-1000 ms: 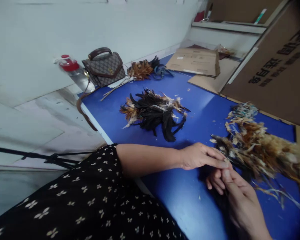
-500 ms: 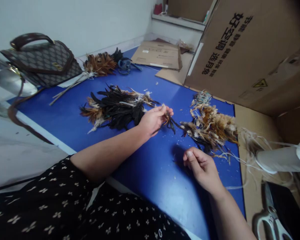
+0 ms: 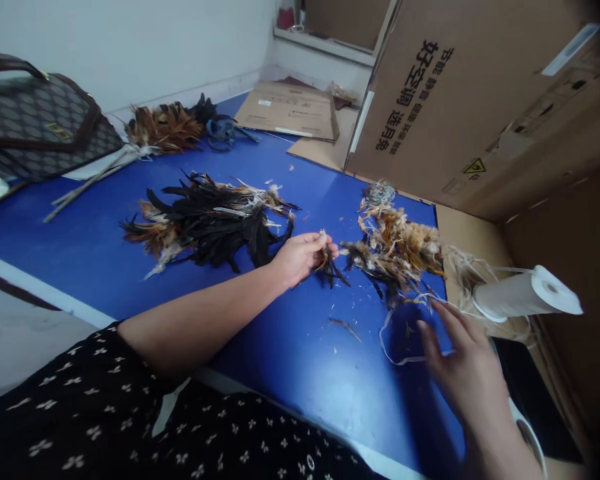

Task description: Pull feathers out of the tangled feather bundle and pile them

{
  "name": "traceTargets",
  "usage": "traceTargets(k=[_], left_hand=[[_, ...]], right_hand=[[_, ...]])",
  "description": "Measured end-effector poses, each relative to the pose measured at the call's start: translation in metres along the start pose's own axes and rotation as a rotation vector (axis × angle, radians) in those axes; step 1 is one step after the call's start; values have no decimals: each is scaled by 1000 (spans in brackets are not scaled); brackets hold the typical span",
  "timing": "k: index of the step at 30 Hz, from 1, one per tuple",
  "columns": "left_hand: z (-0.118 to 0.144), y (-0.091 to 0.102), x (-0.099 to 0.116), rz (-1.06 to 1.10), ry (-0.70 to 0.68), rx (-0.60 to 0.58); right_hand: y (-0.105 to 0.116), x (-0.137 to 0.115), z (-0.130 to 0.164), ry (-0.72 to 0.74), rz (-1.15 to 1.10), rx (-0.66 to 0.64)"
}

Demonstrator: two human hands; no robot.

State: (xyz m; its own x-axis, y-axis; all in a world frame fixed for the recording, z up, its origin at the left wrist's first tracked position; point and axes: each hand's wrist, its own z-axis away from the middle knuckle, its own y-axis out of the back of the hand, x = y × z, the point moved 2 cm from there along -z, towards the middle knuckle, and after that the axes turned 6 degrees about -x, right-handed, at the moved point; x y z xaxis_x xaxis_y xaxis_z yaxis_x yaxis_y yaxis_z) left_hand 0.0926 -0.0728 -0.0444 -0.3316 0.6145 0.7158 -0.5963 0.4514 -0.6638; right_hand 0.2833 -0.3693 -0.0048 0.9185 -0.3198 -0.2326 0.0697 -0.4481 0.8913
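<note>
The small bunch of dark feathers sits just right of the frame's centre, pinched in the left hand, quill ends up between the fingertips and tips fanning down and to the right onto the blue table. Its long axis runs roughly upper left to lower right. The left hand is closed around it; the right hand, in the lower right, is spread flat with fingers apart, holding nothing, fingertips at a loop of pale string that seems to lead up to the white spool, though the strand is thin and hard to follow. The tan feather pile lies between the bunch and the spool; the black feather pile lies left of the wrist. Compared with half a second ago, the right hand has uncurled and shifted right toward the string, while the left has kept its bunch, slightly lower.
</note>
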Motion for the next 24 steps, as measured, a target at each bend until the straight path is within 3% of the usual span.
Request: traceTargets(k=[3, 5, 8, 18, 24], left_hand=[[-1, 2, -5, -12, 15, -21], [-1, 2, -8, -21, 22, -36], [0, 3, -11, -39, 27, -56], [-1, 4, -11, -77, 12, -81], [1, 1, -11, -91, 11, -104]], right_hand=[[22, 45, 43, -201, 233, 37], [29, 71, 73, -316, 467, -64], [28, 90, 107, -323, 548, -130], [36, 71, 137, -346, 338, -75], [37, 72, 142, -442, 274, -82]])
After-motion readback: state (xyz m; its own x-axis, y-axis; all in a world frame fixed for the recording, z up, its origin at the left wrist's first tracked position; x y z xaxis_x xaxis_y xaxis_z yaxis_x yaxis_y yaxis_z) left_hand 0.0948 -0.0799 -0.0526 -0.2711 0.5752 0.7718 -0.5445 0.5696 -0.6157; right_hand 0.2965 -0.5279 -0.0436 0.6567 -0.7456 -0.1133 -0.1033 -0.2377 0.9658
